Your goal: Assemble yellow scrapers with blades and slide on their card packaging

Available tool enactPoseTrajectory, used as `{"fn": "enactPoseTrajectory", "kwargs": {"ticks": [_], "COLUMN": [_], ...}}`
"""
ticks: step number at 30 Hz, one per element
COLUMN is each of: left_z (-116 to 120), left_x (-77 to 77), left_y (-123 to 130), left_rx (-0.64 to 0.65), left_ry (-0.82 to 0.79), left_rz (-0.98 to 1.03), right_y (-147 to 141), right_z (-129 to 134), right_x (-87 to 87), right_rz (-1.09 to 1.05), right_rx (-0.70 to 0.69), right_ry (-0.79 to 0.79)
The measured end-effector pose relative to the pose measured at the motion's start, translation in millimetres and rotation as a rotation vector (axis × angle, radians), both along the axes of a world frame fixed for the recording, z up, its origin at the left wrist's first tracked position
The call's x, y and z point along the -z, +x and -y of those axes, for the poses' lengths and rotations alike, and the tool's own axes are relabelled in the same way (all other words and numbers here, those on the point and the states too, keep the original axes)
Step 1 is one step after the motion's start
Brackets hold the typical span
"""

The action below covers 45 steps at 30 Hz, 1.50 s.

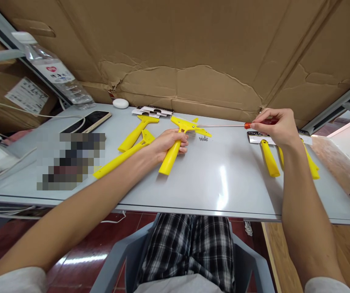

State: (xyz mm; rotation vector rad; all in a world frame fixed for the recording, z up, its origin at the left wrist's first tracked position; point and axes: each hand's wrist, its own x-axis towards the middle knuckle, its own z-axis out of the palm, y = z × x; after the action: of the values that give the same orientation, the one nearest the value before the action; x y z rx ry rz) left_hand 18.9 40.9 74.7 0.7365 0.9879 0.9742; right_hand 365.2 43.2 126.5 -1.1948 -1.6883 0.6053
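My left hand (172,145) is closed around the handle of a yellow scraper (169,159), its wide head tilted up and to the right. In my right hand (277,122) is a screwdriver (247,125) with a red handle. The screwdriver's long thin shaft runs left to the scraper's head; whether the tip sits in a screw is too small to tell. Just below the head lies a small pile of screws (204,138). Two more yellow scraper handles (132,136) rest left of my left hand, the nearer one partly behind my forearm.
Several yellow scrapers (269,158) with black-and-white packaging lie at the right. More packaging (152,110) sits at the back. A phone (97,121), a white oval case (120,103) and a plastic bottle (55,73) stand left. Cardboard (211,49) walls the table's (199,183) back edge.
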Motion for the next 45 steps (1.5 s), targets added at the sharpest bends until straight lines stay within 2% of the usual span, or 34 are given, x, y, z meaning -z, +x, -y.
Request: {"fn": "enactPoseTrajectory", "kwargs": {"ticks": [17, 24, 30, 33, 36, 39, 42, 45], "left_z": [3.4, 2.3, 1.1, 1.8, 2.4, 1.3, -1.3, -3.2], "left_x": [1.8, 6.4, 9.4, 9.5, 9.8, 11.7, 15.0, 17.0], "left_y": [3.4, 6.0, 8.2, 8.3, 8.2, 7.9, 7.1, 6.2], "left_rx": [0.007, -0.005, -0.014, -0.02, -0.011, -0.01, -0.01, 0.012], "left_ry": [0.043, 0.061, 0.067, 0.068, 0.074, 0.094, 0.108, 0.104], "left_rz": [-0.08, -0.135, -0.175, -0.191, -0.186, -0.187, -0.178, -0.167], "right_y": [-7.9, -15.5, -35.6, -49.4, -64.8, -77.4, -81.0, -74.7], "right_z": [1.6, 10.4, 34.1, 40.8, 42.4, 41.6, 38.6, 33.6], "right_x": [-1.6, -10.3, -38.2, -62.5, -92.0, -116.9, -128.4, -126.8], "right_rz": [-0.01, 0.089, 0.248, 0.362, 0.577, 0.674, 0.677, 0.707], "right_rx": [0.0, 0.007, -0.037, -0.068, -0.117, -0.033, 0.014, 0.008], "right_ry": [-0.019, 0.004, 0.07, 0.062, 0.103, 0.045, 0.107, 0.227]}}
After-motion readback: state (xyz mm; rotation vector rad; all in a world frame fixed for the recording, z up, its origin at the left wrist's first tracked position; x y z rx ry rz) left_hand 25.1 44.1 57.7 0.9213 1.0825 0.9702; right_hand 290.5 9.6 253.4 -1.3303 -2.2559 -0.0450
